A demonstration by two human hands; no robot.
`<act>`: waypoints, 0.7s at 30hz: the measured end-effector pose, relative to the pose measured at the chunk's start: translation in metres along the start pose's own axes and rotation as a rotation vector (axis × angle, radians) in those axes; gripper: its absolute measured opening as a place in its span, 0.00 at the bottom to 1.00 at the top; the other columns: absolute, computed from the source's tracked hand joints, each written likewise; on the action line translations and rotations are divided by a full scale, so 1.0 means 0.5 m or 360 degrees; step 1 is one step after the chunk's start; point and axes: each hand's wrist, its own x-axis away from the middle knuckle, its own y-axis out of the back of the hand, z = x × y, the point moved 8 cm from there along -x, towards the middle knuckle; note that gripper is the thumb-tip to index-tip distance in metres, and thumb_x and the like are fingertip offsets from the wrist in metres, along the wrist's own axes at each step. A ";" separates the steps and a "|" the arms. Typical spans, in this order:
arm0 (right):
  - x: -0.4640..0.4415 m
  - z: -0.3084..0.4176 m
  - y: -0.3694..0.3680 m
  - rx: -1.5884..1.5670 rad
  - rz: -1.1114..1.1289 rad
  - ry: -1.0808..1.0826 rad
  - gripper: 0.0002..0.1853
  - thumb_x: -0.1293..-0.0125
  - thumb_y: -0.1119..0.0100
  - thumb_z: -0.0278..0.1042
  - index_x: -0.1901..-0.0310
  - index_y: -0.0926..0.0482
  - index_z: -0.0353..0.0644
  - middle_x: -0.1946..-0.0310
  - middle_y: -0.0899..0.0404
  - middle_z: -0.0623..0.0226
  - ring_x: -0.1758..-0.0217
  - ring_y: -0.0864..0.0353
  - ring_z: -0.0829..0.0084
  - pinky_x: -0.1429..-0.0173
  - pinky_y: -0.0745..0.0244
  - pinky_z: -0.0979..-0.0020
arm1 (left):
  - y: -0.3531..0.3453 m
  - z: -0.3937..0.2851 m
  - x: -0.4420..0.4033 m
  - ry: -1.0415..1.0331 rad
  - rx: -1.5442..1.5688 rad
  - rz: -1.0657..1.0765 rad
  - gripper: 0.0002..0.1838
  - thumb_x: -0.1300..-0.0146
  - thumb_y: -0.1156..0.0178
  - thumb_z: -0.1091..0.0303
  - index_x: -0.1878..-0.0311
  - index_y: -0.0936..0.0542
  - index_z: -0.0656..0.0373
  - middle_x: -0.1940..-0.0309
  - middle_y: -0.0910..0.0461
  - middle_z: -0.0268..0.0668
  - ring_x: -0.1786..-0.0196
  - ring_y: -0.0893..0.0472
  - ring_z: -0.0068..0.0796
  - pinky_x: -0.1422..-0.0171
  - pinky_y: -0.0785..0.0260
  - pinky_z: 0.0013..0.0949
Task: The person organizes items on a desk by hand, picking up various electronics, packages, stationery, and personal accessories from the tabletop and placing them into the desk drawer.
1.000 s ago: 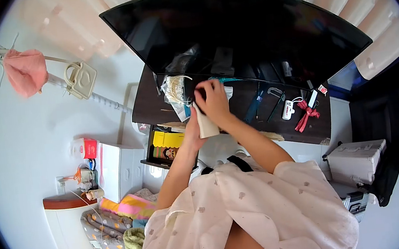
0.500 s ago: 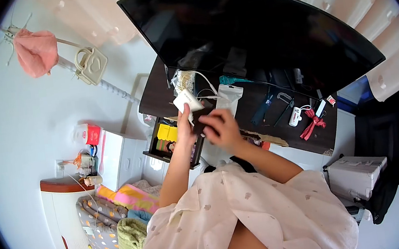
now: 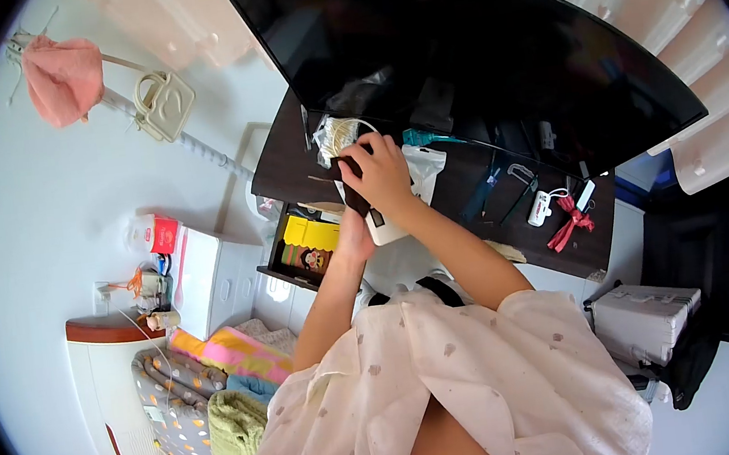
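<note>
Near the desk's front edge, my left hand (image 3: 355, 236) is closed around a white device (image 3: 387, 229), held low beside the open drawer. A dark brown, strap-like item (image 3: 355, 194) lies against the device. My right hand (image 3: 376, 175) reaches over from the right, its fingers curled on the upper end of the dark item. Behind my fingers sits a clear bag with a coiled white cable (image 3: 337, 135). A white plastic pouch (image 3: 426, 169) lies just right of my right hand. Part of the device is hidden by my right hand and wrist.
A large black monitor (image 3: 471, 54) spans the back of the dark desk (image 3: 285, 160). Below the desk's left part, an open drawer (image 3: 302, 251) holds yellow items. To the right lie a small white power bank (image 3: 539, 208), a red ribbon (image 3: 573, 226) and pens.
The white device has moved lower and right, partly under my right hand. My right hand has moved up and closed on the dark item. The view has shifted slightly.
</note>
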 end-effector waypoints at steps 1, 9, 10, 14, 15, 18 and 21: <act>0.004 0.005 -0.009 -0.0003 0.0016 -0.0001 0.08 0.56 0.41 0.34 0.71 0.26 0.48 0.69 0.33 0.66 0.65 0.33 0.64 0.63 0.35 0.67 | 0.011 -0.004 0.002 -0.0001 0.0013 -0.0009 0.25 0.38 0.64 0.48 0.42 0.40 0.53 0.48 0.34 0.34 0.45 0.33 0.30 0.42 0.41 0.36; 0.113 0.057 -0.044 -0.0216 0.0261 0.0003 0.10 0.55 0.42 0.35 0.69 0.27 0.45 0.66 0.33 0.62 0.63 0.33 0.60 0.60 0.36 0.63 | 0.075 -0.092 0.027 -0.0489 0.0198 0.0239 0.29 0.40 0.61 0.44 0.44 0.38 0.57 0.52 0.31 0.38 0.50 0.31 0.33 0.46 0.39 0.36; 0.135 0.064 -0.045 -0.0215 0.0272 0.0061 0.10 0.55 0.42 0.35 0.69 0.27 0.45 0.66 0.33 0.62 0.63 0.33 0.60 0.60 0.36 0.64 | 0.070 -0.103 0.032 -0.0496 0.0295 0.0255 0.31 0.41 0.61 0.42 0.44 0.37 0.58 0.53 0.30 0.38 0.51 0.30 0.33 0.47 0.38 0.35; 0.152 0.074 -0.041 -0.0283 0.0302 0.0071 0.10 0.56 0.41 0.31 0.69 0.28 0.44 0.67 0.33 0.62 0.63 0.31 0.59 0.62 0.32 0.65 | 0.123 -0.101 0.040 -0.0586 0.0303 0.0029 0.34 0.44 0.59 0.39 0.47 0.35 0.60 0.54 0.29 0.39 0.52 0.30 0.33 0.48 0.37 0.34; 0.147 0.072 -0.045 -0.0289 0.0308 0.0011 0.10 0.56 0.41 0.31 0.70 0.28 0.43 0.68 0.32 0.62 0.63 0.30 0.60 0.62 0.32 0.65 | 0.102 -0.092 0.050 -0.0492 0.0330 0.0203 0.32 0.43 0.58 0.41 0.47 0.35 0.59 0.52 0.30 0.39 0.52 0.30 0.34 0.46 0.38 0.35; 0.115 0.061 -0.081 -0.0344 0.0344 -0.0151 0.08 0.54 0.43 0.31 0.70 0.29 0.43 0.69 0.32 0.62 0.64 0.30 0.58 0.62 0.33 0.64 | 0.097 -0.089 0.076 -0.0494 0.0256 -0.0163 0.31 0.42 0.59 0.42 0.45 0.36 0.57 0.50 0.32 0.39 0.47 0.33 0.34 0.42 0.42 0.37; 0.058 -0.009 -0.126 -0.0200 0.0385 -0.0586 0.07 0.49 0.46 0.34 0.69 0.29 0.45 0.67 0.31 0.60 0.63 0.29 0.56 0.63 0.32 0.61 | 0.099 -0.092 0.083 -0.0576 -0.0006 -0.0234 0.28 0.39 0.60 0.46 0.42 0.41 0.56 0.47 0.35 0.39 0.45 0.34 0.35 0.42 0.42 0.40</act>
